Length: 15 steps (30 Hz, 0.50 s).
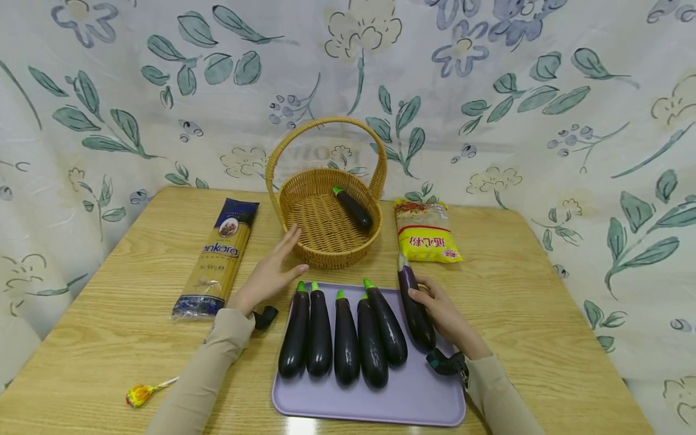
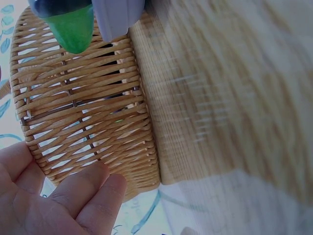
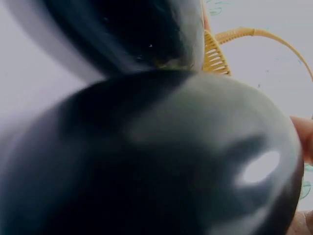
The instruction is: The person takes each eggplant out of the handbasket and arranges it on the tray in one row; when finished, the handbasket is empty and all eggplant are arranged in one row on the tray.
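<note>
My right hand (image 1: 441, 309) grips a dark purple eggplant (image 1: 415, 308) with a pale stem end, over the right side of the lilac tray (image 1: 370, 406). That eggplant fills much of the right wrist view, with fingers at its right edge. My left hand (image 1: 270, 275) is at the left side of the wicker basket (image 1: 333, 260), thumb apart and fingers extended. In the left wrist view its fingertips (image 2: 115, 183) are right at the basket's woven wall. One eggplant (image 1: 353, 208) lies inside the basket. Several eggplants (image 1: 319, 332) with green stem ends lie side by side on the tray.
Left of the basket lies a pack of spaghetti (image 1: 217, 260) with blue ends. A yellow food packet (image 1: 426, 232) sits to the basket's right. A wrapped lollipop (image 1: 141, 394) lies at the table's front left. A floral cloth (image 1: 217, 121) hangs behind the wooden table (image 1: 522, 290).
</note>
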Each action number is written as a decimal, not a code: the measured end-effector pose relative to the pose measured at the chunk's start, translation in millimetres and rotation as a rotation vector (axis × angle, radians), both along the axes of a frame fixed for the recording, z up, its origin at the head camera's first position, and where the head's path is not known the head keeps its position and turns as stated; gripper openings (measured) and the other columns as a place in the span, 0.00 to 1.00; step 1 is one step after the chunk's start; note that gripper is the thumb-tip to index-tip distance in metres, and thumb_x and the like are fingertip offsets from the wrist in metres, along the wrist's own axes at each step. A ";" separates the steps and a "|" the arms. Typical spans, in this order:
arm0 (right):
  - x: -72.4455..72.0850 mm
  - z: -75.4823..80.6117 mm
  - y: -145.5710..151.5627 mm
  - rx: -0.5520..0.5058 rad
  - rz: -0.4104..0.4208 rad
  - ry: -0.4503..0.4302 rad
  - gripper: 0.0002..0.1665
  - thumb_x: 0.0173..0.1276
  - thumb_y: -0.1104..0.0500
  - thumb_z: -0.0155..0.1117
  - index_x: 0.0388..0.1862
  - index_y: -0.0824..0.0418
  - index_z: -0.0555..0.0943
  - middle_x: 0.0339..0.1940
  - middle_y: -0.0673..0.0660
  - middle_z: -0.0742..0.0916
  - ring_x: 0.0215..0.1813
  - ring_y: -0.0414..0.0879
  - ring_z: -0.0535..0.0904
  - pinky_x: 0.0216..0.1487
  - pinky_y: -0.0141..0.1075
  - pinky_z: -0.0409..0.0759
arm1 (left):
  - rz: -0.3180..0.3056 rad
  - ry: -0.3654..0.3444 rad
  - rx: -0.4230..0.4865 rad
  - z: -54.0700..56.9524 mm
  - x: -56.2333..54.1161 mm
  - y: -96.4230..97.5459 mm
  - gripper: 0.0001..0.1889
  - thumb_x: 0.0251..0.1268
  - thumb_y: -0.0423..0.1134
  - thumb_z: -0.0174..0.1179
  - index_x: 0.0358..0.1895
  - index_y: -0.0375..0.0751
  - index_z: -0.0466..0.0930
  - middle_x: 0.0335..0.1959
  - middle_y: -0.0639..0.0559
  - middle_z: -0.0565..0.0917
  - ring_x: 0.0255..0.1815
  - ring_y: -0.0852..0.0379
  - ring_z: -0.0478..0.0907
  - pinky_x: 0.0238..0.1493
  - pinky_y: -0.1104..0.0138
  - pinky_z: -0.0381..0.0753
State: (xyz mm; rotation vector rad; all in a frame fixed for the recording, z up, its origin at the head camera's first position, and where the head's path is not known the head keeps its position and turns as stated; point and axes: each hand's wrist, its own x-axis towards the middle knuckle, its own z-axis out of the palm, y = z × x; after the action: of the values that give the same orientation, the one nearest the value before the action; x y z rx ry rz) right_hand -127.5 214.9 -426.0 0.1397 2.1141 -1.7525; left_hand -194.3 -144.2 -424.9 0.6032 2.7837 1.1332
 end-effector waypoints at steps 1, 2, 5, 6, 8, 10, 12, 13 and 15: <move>0.4 0.3 0.4 0.000 0.008 0.000 0.34 0.75 0.53 0.49 0.73 0.65 0.55 0.67 0.69 0.70 0.50 0.42 0.72 0.48 0.28 0.73 | 0.001 0.001 0.000 -0.2 0.1 -0.1 0.43 0.70 0.51 0.55 0.79 0.55 0.38 0.81 0.52 0.37 0.76 0.33 0.51 0.69 0.33 0.56; 0.8 0.6 0.8 0.002 0.013 -0.001 0.34 0.75 0.53 0.50 0.74 0.65 0.55 0.68 0.70 0.70 0.50 0.43 0.72 0.49 0.28 0.73 | 0.001 0.001 0.001 -0.2 0.2 -0.2 0.43 0.70 0.51 0.55 0.79 0.55 0.38 0.81 0.53 0.37 0.77 0.33 0.50 0.69 0.33 0.56; 2.5 2.2 1.6 0.019 0.037 0.000 0.35 0.75 0.52 0.52 0.74 0.64 0.55 0.69 0.70 0.70 0.53 0.44 0.72 0.51 0.28 0.73 | 0.003 0.002 0.006 -0.9 0.1 -0.5 0.43 0.70 0.51 0.56 0.79 0.56 0.38 0.81 0.55 0.36 0.77 0.33 0.50 0.68 0.33 0.56; 3.0 2.5 1.6 0.028 0.042 0.001 0.35 0.74 0.52 0.52 0.74 0.64 0.55 0.69 0.70 0.70 0.53 0.45 0.72 0.51 0.29 0.74 | 0.002 0.003 0.008 -1.3 -0.1 -0.6 0.43 0.70 0.51 0.56 0.79 0.56 0.38 0.81 0.56 0.36 0.77 0.33 0.50 0.68 0.33 0.56; 3.9 3.3 2.1 0.051 0.069 0.008 0.35 0.74 0.53 0.53 0.73 0.65 0.56 0.68 0.71 0.70 0.54 0.46 0.73 0.51 0.30 0.74 | 0.005 0.004 0.008 -1.9 -0.4 -1.0 0.43 0.70 0.51 0.56 0.79 0.56 0.38 0.81 0.56 0.36 0.77 0.33 0.50 0.68 0.33 0.56; 4.9 4.0 2.0 0.082 0.094 0.017 0.35 0.74 0.54 0.55 0.73 0.67 0.57 0.68 0.73 0.71 0.55 0.48 0.74 0.51 0.31 0.76 | 0.005 0.005 0.006 -2.3 -0.7 -1.2 0.43 0.70 0.51 0.56 0.79 0.56 0.38 0.81 0.56 0.36 0.76 0.33 0.51 0.68 0.33 0.57; 6.0 5.4 1.6 0.107 0.119 0.023 0.35 0.73 0.54 0.56 0.72 0.68 0.58 0.67 0.74 0.71 0.58 0.51 0.75 0.52 0.33 0.77 | 0.003 0.005 0.007 -2.0 -0.6 -1.1 0.43 0.70 0.50 0.56 0.79 0.56 0.38 0.81 0.56 0.36 0.76 0.32 0.51 0.68 0.33 0.57; 6.6 6.2 1.5 0.112 0.132 0.025 0.36 0.73 0.55 0.56 0.72 0.69 0.58 0.67 0.74 0.71 0.59 0.51 0.75 0.52 0.33 0.77 | 0.004 0.002 0.008 -1.9 -0.4 -0.9 0.43 0.70 0.50 0.56 0.79 0.57 0.38 0.81 0.56 0.36 0.76 0.33 0.51 0.68 0.33 0.57; 7.7 7.8 1.1 0.119 0.146 0.026 0.36 0.73 0.55 0.57 0.72 0.69 0.58 0.67 0.74 0.72 0.60 0.51 0.75 0.52 0.33 0.77 | 0.003 0.000 0.009 -1.6 -0.1 -0.5 0.43 0.70 0.49 0.57 0.79 0.57 0.38 0.81 0.57 0.36 0.76 0.33 0.51 0.68 0.33 0.56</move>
State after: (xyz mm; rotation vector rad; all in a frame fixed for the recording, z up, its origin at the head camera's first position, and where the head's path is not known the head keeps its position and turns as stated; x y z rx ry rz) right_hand -119.8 216.0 -418.2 -0.0049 2.1885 -1.5543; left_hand -194.5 -144.6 -426.5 0.5995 2.7821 1.1476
